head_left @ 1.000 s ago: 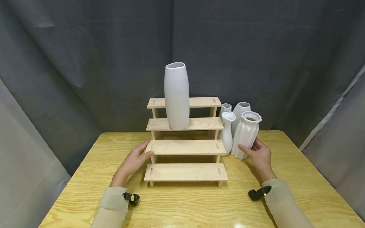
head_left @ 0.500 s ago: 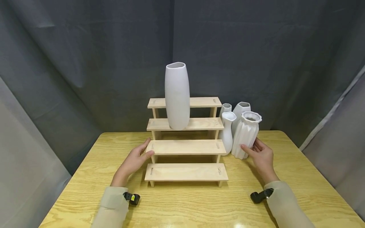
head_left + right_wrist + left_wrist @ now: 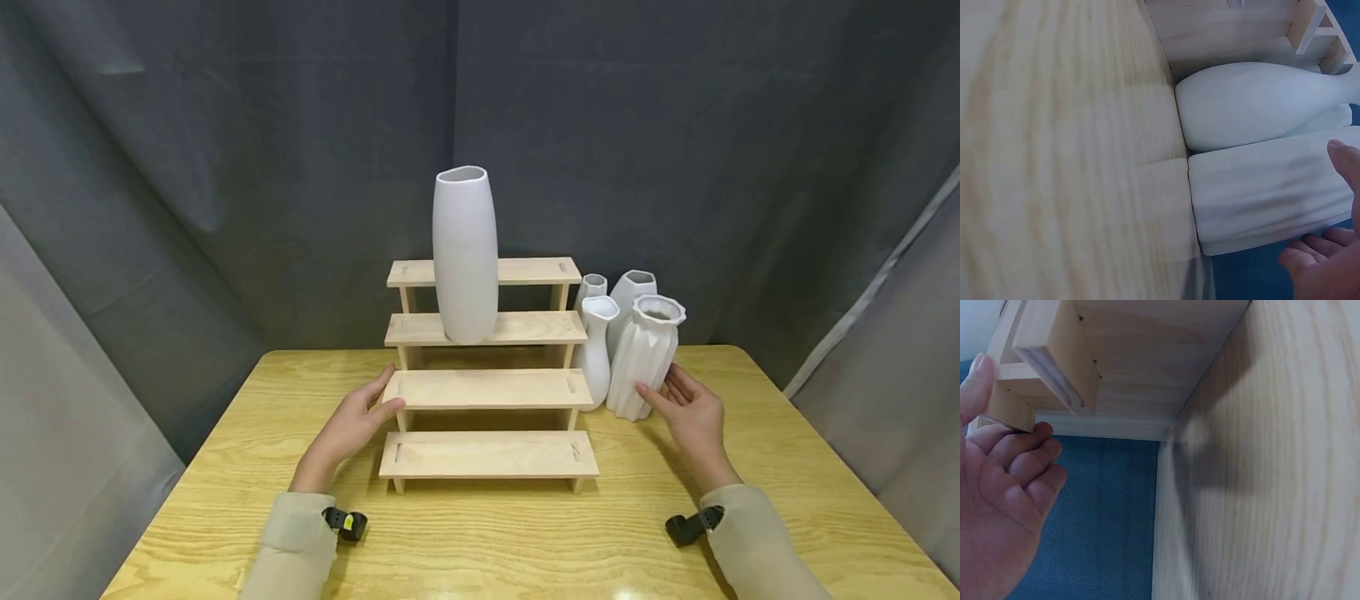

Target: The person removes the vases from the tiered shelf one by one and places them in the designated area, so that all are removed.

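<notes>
A light wooden four-step stand [image 3: 487,387] is at mid-table. My left hand [image 3: 352,425] grips its left side in the head view, thumb at the front edge of a board; in the left wrist view the fingers [image 3: 1038,453] curl by the board's end. A tall white vase [image 3: 466,258] stands upright on the stand. To the right, my right hand [image 3: 692,417] is loosely spread beside a pleated white vase [image 3: 643,362], thumb overlapping its front and fingers at its right side. In the right wrist view the thumb [image 3: 1342,159] lies over this vase's side.
Close behind the pleated vase stand a narrow-necked white vase [image 3: 596,358], a faceted white vase [image 3: 628,296] and a small white vase [image 3: 592,286]. They crowd the stand's right side. A dark grey curtain [image 3: 300,167] hangs behind the wooden table [image 3: 480,550].
My right hand has drifted slightly right, its thumb sliding toward the pleated vase's right side. The vases, the stand and my left hand keep their places.
</notes>
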The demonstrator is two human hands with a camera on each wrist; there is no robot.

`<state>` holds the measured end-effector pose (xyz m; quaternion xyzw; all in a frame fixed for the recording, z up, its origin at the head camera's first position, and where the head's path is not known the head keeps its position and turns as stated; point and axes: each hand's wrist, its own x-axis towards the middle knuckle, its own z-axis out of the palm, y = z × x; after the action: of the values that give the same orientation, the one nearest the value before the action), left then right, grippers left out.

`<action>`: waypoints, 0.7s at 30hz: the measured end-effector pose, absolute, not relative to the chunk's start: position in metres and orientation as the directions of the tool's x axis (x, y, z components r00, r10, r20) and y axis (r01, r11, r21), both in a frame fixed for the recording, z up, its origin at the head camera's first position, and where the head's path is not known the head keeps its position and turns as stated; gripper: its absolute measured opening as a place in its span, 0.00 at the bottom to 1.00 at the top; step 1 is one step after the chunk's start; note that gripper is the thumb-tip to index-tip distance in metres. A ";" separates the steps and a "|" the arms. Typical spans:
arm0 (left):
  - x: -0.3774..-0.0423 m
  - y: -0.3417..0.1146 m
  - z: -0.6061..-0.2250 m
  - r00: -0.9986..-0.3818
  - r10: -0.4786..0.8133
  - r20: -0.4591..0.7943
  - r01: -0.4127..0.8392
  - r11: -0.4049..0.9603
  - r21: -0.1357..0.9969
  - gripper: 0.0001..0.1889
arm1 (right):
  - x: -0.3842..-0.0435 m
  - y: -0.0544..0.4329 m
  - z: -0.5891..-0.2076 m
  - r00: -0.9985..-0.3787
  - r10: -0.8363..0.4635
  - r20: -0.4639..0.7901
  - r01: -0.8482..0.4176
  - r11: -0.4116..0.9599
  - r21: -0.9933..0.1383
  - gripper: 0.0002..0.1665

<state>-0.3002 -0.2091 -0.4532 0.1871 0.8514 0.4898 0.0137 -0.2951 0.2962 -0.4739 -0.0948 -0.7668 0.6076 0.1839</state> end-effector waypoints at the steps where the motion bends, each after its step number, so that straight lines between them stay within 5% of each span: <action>1: -0.300 -0.209 -0.453 -0.931 0.329 0.156 0.300 0.451 0.840 0.41 | -0.294 0.296 -0.474 -0.915 0.367 0.169 -0.076 0.253 -0.964 0.49; 21: -0.298 -0.210 -0.452 -0.933 0.328 0.148 0.293 0.453 0.842 0.42 | -0.268 0.292 -0.465 -0.919 0.345 0.189 -0.087 0.289 -0.953 0.48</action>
<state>-0.2977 -0.2097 -0.4520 0.1822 0.8521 0.4903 0.0180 -0.2677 0.2920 -0.4650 -0.0824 -0.7818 0.5904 0.1830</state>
